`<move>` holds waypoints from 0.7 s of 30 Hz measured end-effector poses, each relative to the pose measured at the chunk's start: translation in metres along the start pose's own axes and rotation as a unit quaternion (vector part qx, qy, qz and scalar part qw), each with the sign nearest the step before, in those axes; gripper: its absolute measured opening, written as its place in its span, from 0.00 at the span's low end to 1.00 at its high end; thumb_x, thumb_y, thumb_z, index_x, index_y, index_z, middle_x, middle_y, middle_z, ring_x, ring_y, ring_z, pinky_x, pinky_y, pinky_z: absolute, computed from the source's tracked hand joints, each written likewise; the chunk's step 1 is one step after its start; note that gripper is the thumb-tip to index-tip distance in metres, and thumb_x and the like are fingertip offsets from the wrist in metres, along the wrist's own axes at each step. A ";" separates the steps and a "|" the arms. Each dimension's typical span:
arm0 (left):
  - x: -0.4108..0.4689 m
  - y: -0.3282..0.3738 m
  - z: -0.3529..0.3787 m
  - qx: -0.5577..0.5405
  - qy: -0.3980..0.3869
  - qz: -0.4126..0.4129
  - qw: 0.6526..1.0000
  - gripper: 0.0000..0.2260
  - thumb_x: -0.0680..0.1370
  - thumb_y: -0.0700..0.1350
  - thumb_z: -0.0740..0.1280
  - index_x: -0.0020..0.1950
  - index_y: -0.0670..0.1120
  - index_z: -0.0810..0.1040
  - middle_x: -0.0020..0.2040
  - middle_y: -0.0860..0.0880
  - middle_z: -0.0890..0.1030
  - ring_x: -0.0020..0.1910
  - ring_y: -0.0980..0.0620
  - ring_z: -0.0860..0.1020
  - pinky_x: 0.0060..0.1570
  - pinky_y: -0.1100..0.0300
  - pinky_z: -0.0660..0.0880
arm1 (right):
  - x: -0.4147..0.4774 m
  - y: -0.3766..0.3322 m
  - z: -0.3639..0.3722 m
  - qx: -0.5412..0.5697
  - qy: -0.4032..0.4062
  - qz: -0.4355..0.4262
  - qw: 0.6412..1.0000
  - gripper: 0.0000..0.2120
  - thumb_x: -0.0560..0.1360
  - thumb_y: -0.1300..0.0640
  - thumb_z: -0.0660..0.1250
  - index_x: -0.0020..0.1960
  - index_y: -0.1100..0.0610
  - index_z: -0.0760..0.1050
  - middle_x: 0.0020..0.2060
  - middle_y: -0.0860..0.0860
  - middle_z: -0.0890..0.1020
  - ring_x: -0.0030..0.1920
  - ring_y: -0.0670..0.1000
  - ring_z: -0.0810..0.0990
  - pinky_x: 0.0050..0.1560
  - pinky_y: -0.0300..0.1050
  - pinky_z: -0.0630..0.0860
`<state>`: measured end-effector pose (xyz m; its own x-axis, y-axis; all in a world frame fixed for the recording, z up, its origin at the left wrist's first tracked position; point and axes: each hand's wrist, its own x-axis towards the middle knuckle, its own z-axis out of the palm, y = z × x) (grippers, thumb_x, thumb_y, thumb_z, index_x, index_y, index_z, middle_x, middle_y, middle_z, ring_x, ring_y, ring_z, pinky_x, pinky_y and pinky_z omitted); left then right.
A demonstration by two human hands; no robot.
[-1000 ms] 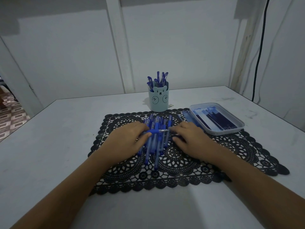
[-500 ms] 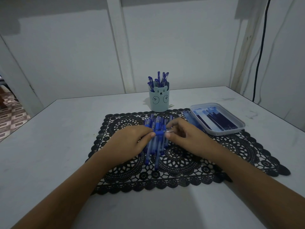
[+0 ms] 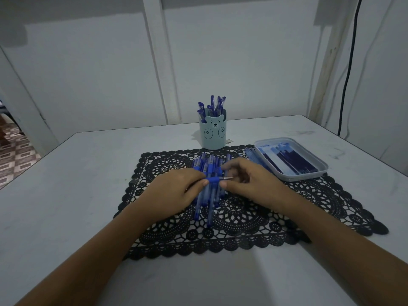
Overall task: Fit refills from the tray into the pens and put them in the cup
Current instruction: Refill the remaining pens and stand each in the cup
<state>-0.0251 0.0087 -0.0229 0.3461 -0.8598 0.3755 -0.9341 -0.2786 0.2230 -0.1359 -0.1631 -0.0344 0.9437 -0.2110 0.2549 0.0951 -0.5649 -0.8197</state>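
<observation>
Because the blue pen pinched in the left hand seems light, stiff and slick, hold its rubber grip; the right hand's hold is unclear.

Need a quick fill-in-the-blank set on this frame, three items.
1. The cup has a ___ face on it.
2. The tray of refills sits to the ___ of the cup.
3. The left hand and right hand hold one pen above a ___ lace mat.
Missing words: bear; right; black.
</observation>
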 end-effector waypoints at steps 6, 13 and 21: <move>0.002 0.000 0.001 -0.048 -0.031 -0.032 0.998 0.12 0.79 0.50 0.58 0.50 0.46 0.79 0.36 0.52 0.78 0.33 0.56 0.73 0.35 0.65 0.70 | 0.000 -0.004 -0.001 -0.010 0.034 -0.011 0.999 0.05 0.74 0.59 0.66 0.42 0.50 0.75 0.34 0.45 0.76 0.33 0.38 0.73 0.37 0.30 0.71; 0.002 -0.005 -0.005 -0.137 -0.051 -0.105 0.984 0.12 0.79 0.48 0.59 0.47 0.46 0.80 0.30 0.51 0.73 0.26 0.60 0.68 0.29 0.68 0.64 | 0.000 -0.005 -0.006 0.032 0.034 -0.032 0.998 0.09 0.72 0.63 0.68 0.44 0.49 0.75 0.37 0.50 0.78 0.38 0.47 0.77 0.45 0.37 0.75; 0.001 -0.006 -0.003 -0.136 -0.040 -0.106 0.984 0.11 0.79 0.49 0.59 0.48 0.47 0.80 0.27 0.54 0.72 0.25 0.60 0.68 0.28 0.70 0.65 | 0.003 -0.006 -0.010 0.082 0.072 0.015 0.994 0.04 0.75 0.62 0.64 0.44 0.55 0.75 0.36 0.51 0.77 0.32 0.39 0.77 0.36 0.31 0.76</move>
<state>-0.0187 0.0107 -0.0213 0.5118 -0.8290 0.2253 -0.7807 -0.3393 0.5248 -0.1372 -0.1686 -0.0238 0.8926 -0.3445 0.2907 0.1297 -0.4215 -0.8975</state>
